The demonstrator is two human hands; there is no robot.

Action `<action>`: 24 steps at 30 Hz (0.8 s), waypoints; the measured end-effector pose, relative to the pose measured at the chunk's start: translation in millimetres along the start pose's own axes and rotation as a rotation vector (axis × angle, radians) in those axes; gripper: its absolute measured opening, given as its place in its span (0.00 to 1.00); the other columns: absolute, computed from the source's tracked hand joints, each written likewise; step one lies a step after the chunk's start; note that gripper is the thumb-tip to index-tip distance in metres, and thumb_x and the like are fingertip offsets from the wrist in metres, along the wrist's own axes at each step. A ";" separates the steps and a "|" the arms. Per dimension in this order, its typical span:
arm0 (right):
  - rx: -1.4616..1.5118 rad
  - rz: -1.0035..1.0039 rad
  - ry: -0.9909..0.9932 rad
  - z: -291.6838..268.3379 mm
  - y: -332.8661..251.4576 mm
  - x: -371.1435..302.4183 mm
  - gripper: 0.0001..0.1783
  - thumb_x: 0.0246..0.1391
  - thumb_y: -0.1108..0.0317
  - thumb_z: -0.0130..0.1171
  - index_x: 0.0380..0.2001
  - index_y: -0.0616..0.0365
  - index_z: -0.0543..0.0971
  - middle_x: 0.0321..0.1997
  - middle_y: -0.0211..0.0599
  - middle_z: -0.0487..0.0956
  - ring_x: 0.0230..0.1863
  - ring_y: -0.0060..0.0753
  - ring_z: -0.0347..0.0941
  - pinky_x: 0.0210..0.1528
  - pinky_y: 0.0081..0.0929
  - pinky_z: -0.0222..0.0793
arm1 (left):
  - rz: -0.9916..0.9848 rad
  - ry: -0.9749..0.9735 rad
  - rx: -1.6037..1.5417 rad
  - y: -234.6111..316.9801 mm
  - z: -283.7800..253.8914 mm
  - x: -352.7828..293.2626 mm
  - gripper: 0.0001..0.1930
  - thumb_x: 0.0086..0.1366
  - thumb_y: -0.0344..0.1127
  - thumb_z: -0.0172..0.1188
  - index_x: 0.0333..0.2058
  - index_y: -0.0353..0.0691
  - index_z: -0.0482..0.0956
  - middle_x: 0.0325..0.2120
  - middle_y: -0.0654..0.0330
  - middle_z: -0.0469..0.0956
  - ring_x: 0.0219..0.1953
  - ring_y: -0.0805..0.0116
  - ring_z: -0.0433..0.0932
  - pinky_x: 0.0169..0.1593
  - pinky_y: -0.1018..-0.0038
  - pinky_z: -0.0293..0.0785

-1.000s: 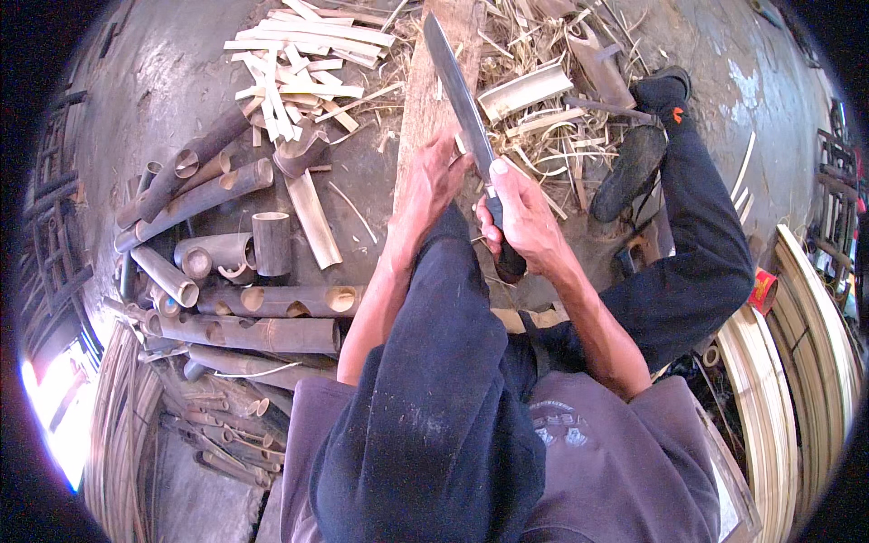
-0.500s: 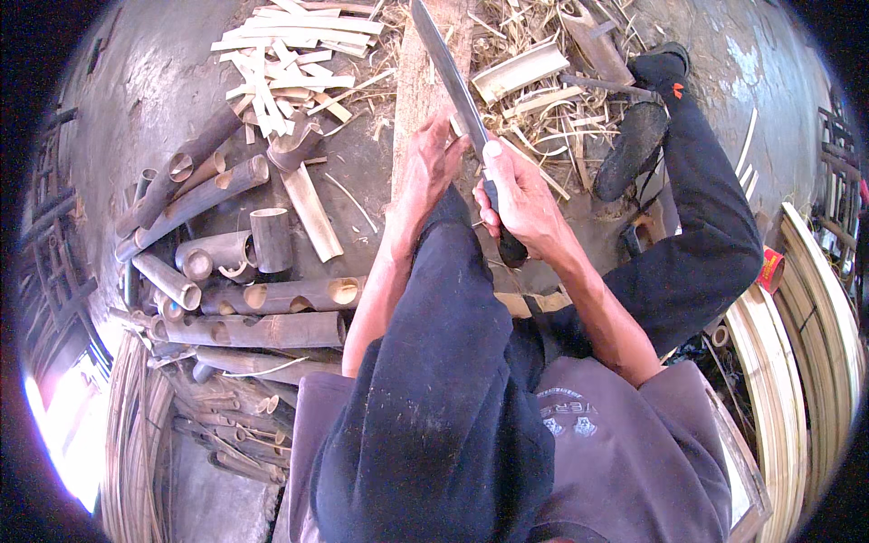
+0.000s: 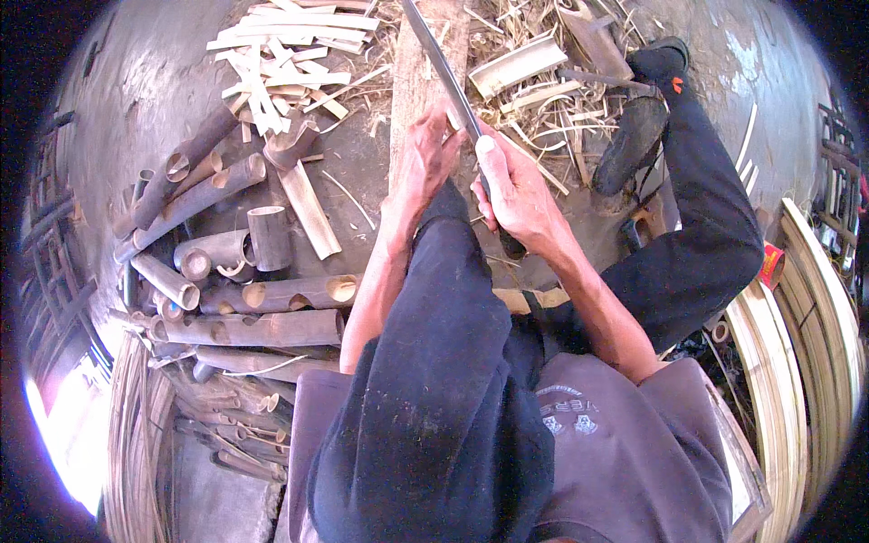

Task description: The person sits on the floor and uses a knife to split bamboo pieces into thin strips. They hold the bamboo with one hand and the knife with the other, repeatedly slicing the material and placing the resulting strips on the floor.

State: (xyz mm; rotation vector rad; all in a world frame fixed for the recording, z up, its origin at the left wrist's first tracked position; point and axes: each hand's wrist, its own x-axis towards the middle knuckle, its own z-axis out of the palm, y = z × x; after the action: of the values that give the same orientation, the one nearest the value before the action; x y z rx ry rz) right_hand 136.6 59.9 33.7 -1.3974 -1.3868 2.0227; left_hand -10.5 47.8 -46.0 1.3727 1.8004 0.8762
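Observation:
My right hand [image 3: 522, 195] is wrapped round the dark handle of a long knife [image 3: 442, 65], with the thumb laid forward along it. The blade slants up and left, past the fingers of my left hand [image 3: 424, 161]. Those fingers are closed in a pinch beside the blade, over my raised knee. A small pale bit, like the end of a bamboo strip [image 3: 453, 119], shows between them; the rest of it is hidden. Beyond the hands a wooden board [image 3: 412, 90] lies on the floor.
Pale split bamboo strips [image 3: 294, 34] lie heaped at the far left. Dark bamboo tubes [image 3: 213, 195] are piled on the left. Shavings and a halved bamboo piece [image 3: 518, 65] lie far right of the board. Long bamboo slats [image 3: 769, 362] stand at the right.
The knife and both hands have shifted very slightly left. My grip on the knife stays the same.

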 end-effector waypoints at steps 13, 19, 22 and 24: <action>-0.215 -0.141 0.054 -0.4 -2.1 3.8 0.23 0.67 0.58 0.41 0.63 0.44 0.66 0.20 0.38 0.69 0.24 0.28 0.65 0.32 0.30 0.66 | 0.107 0.044 -0.077 2.9 -8.6 4.6 0.17 0.60 0.28 0.58 0.48 0.36 0.71 0.33 0.42 0.76 0.38 0.42 0.76 0.39 0.58 0.73; -0.269 -0.180 0.055 -5.1 -4.3 3.0 0.24 0.67 0.56 0.40 0.63 0.47 0.65 0.21 0.42 0.71 0.25 0.31 0.68 0.33 0.33 0.67 | 0.128 0.077 -0.081 3.9 -2.4 6.5 0.16 0.60 0.31 0.58 0.47 0.36 0.72 0.32 0.42 0.76 0.38 0.41 0.76 0.40 0.56 0.72; -0.270 -0.182 0.080 -5.5 16.8 9.7 0.24 0.67 0.57 0.40 0.62 0.49 0.65 0.25 0.48 0.75 0.28 0.39 0.73 0.36 0.35 0.68 | 0.070 0.034 -0.052 -4.7 3.2 6.5 0.14 0.60 0.30 0.58 0.44 0.35 0.72 0.32 0.42 0.76 0.38 0.41 0.75 0.39 0.57 0.72; -0.298 -0.233 0.051 -3.9 14.3 17.3 0.23 0.66 0.58 0.41 0.62 0.49 0.66 0.27 0.51 0.76 0.30 0.44 0.74 0.39 0.36 0.69 | 0.187 0.127 -0.034 -15.6 3.8 6.2 0.12 0.60 0.29 0.57 0.42 0.34 0.72 0.33 0.42 0.75 0.37 0.41 0.75 0.38 0.58 0.72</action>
State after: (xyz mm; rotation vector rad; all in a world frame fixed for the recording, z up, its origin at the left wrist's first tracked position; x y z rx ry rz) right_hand 135.3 67.2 12.2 -1.3163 -1.7929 1.6750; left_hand -16.3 51.0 -61.9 1.5109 1.7620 1.1090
